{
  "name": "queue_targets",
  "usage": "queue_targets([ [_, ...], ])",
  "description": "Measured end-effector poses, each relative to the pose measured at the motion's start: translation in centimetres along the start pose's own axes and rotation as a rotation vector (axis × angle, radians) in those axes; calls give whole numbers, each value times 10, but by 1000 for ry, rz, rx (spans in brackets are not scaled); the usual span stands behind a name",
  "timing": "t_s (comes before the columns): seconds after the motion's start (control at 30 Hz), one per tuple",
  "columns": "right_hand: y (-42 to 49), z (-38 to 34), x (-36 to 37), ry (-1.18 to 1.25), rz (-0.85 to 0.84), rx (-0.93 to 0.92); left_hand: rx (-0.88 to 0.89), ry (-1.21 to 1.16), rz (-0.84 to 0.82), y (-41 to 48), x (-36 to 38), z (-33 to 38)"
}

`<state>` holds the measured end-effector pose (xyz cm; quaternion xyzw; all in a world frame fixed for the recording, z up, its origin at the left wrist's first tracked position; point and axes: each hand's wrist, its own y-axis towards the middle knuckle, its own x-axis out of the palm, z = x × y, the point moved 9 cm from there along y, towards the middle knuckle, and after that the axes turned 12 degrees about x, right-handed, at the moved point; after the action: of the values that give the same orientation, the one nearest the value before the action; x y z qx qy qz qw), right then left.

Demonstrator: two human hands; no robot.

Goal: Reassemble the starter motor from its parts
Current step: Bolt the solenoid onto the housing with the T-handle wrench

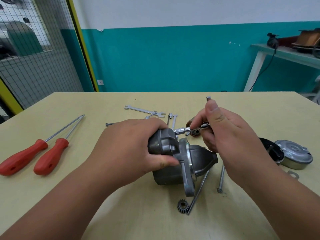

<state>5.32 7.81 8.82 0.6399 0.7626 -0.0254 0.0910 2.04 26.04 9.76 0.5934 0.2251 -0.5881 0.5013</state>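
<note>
While the left hand (pixel 131 146) grips the dark cylinder of the starter (pixel 199 156), which sits mid-surface (pixel 142 219), the right hand (pixel 225 132) pinches a slim socket driver (pixel 183 130) whose tip meets the housing top. Likely risks: the socket could slip off its fastener if the housing rocks, and the right forearm could sweep the bolt (pixel 221 177) or gear (pixel 182 206) lying just beside the starter. Every surface edge is well apart; bare room lies between the screwdrivers (pixel 39 155) and the starter.

No readable text, label or number shows anywhere.
</note>
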Motion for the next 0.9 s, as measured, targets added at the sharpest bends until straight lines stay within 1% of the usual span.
queue_targets([
  [0.07, -3, -4, -1, -21, 10, -51, 0, -25, 4, -1, 0, -1],
  [0.17, -6, -16, -8, -68, 103, -158, -29, -89, 27, -1, 0, -7],
  [0.27, -6, -19, -18, 42, 153, -208, -64, -149, 33, -1, 0, -13],
  [0.37, -6, -17, -14, 81, 96, -217, -94, -183, 39, -1, 0, -18],
  [0.47, -10, -17, -5, 11, 51, -243, -100, -180, 31, -2, 1, -19],
  [0.6, -15, -21, -1, 12, -6, -277, -99, -169, 38, -2, 0, -19],
  [0.73, -19, -22, 10, -67, -61, -300, -79, -161, 34, -2, 0, -17],
  [0.9, -20, -23, 15, -123, -100, -288, -93, -177, 41, -2, 0, -19],
])
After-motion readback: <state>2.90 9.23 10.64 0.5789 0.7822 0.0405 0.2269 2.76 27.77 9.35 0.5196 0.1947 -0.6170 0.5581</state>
